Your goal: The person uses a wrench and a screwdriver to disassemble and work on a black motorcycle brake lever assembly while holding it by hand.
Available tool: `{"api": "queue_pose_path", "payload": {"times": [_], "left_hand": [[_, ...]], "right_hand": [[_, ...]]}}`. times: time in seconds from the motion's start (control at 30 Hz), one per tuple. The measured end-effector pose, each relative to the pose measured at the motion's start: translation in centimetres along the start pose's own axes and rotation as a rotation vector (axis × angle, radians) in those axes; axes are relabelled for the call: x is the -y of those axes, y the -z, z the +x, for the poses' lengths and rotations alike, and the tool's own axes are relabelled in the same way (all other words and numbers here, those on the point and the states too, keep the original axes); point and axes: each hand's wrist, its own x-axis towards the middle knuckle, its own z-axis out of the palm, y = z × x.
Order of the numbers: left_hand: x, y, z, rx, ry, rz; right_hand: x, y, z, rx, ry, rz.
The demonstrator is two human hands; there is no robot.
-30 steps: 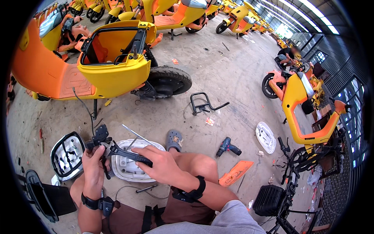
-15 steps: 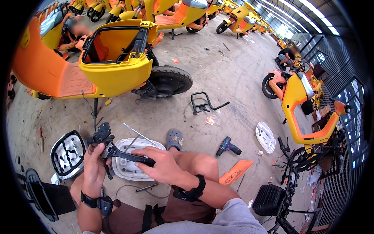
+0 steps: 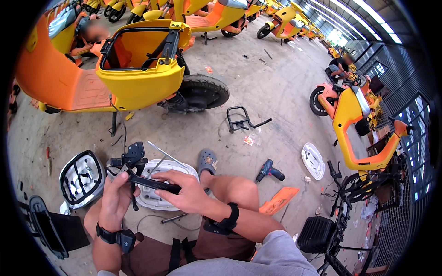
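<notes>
Between my two hands is a black arm-shaped scooter part [image 3: 151,183] with a blocky bracket [image 3: 130,155] at its upper left end. My left hand [image 3: 116,198] is closed round the part just below the bracket, thumb on top. The fingers and thumb of my right hand [image 3: 185,189] pinch the smooth black arm near its other end. A thin dark rod hangs down beside my left fingers. Below the hands, a white shell [image 3: 161,205] lies on the floor with a silver rod [image 3: 162,152] across it; my hands hide part of it.
A yellow-orange scooter [image 3: 138,85] with an uncovered rear compartment stands ahead. Around me lie a black-rimmed white shell [image 3: 83,180], a cordless drill [image 3: 269,171], a black tube frame [image 3: 239,120] and an orange panel [image 3: 278,201]. A stripped scooter frame [image 3: 338,230] stands right. Two people work farther off.
The black part has turned slightly, and its bracket has shifted a little right. My right hand has moved slightly, still holding the arm. Both hands keep their grip.
</notes>
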Motion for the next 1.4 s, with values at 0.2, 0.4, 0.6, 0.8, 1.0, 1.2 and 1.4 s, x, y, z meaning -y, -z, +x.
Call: {"api": "queue_pose_path", "payload": {"times": [0.2,0.4,0.6,0.8,1.0,1.2,1.4], "left_hand": [[-0.1,-0.1,0.3,-0.083,-0.032,0.16],[-0.3,1.8,1.0,-0.116,0.047,0.042],[-0.4,1.4,1.2,-0.163,0.077,0.028],[-0.7,1.6,1.1,-0.177,0.086,0.055],[-0.6,1.4,0.7,-0.181,0.095,0.098],[-1.0,-0.3,0.2,-0.178,0.078,0.091],[-0.9,-0.6,0.3,-0.166,0.003,0.102]], "right_hand": [[-0.5,-1.2,0.2,-0.052,0.084,-0.089],[-0.2,-1.3,1.0,-0.043,0.143,-0.15],[3.4,0.7,2.2,-0.208,0.556,-0.531],[14.5,1.6,-0.5,0.048,0.955,-0.405],[17.6,-3.7,-1.5,-0.403,1.102,-0.422],[18.4,1.0,-1.1,-0.205,1.215,-0.61],[19.1,1.5,-0.6,-0.147,1.226,-0.515]]}}
